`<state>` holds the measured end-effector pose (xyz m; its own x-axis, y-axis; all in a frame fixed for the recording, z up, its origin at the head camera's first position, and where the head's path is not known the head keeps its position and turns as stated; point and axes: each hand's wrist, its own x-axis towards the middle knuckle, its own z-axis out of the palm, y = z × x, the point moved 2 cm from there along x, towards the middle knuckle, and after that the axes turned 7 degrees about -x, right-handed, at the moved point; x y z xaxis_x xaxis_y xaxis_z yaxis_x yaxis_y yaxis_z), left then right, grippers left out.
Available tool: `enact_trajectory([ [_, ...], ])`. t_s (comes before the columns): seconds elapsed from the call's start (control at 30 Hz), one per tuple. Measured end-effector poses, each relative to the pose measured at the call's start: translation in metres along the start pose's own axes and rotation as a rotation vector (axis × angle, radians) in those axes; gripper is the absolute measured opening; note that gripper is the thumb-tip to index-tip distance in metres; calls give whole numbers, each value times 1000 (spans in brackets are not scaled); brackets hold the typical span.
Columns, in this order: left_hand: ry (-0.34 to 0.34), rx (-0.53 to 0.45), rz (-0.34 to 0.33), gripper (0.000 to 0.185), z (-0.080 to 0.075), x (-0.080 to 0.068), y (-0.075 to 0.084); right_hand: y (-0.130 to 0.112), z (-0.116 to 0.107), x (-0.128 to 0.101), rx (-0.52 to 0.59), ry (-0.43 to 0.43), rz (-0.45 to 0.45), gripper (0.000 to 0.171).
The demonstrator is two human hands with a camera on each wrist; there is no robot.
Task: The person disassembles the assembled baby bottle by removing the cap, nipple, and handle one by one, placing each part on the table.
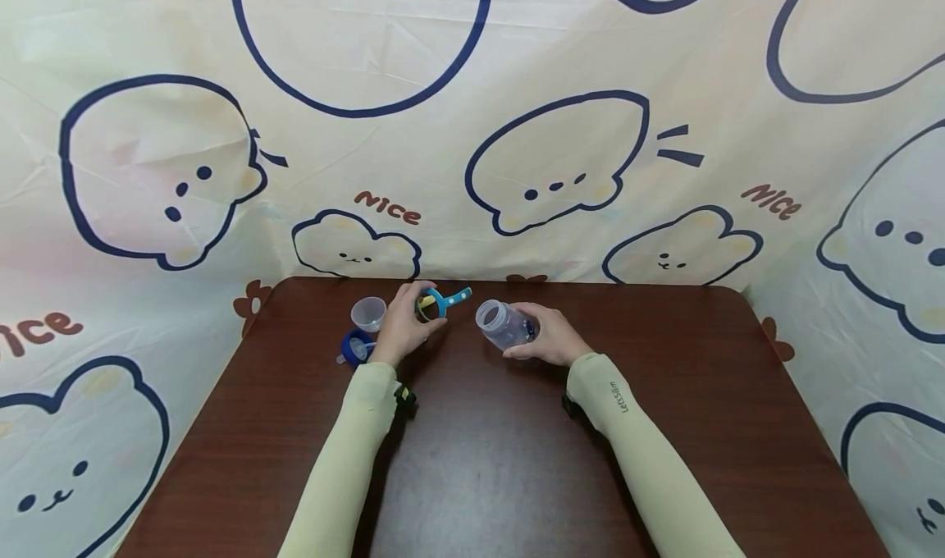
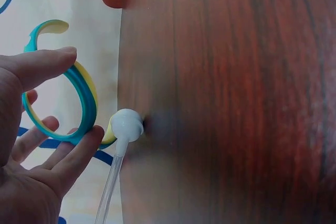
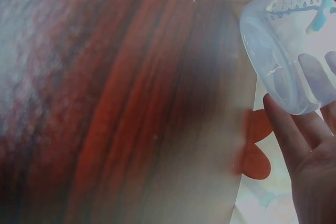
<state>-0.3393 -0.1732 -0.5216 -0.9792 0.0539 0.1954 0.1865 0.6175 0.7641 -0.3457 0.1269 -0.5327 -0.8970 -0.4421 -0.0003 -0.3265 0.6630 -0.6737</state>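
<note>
My left hand (image 1: 404, 322) pinches a blue-and-yellow bottle handle ring (image 1: 437, 304) between thumb and fingers. In the left wrist view this handle ring (image 2: 88, 98) is bare, with its two curved grips sticking out. My right hand (image 1: 550, 334) grips a clear baby bottle (image 1: 509, 328), tilted with its uncapped mouth toward the left hand. Measuring marks show on the bottle (image 3: 294, 40) in the right wrist view. Just left of my left hand lies a blue bottle collar (image 1: 355, 348) with a straw. The straw's white weighted end (image 2: 126, 125) shows close to the left fingers.
A clear bottle cover (image 1: 368, 314) stands behind the blue collar on the dark brown table (image 1: 480, 468). A cartoon-print cloth (image 1: 443, 156) hangs just past the table's far edge and along both sides.
</note>
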Motion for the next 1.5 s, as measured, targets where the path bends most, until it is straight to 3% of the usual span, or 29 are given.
enact_trajectory([
  [1.07,1,31,14,55,6,-2,-8,0,0,-1,5,-4,-3,91],
  [1.5,-35,49,4,57,4,-2,-7,3,1,0,5,7,-15,91],
])
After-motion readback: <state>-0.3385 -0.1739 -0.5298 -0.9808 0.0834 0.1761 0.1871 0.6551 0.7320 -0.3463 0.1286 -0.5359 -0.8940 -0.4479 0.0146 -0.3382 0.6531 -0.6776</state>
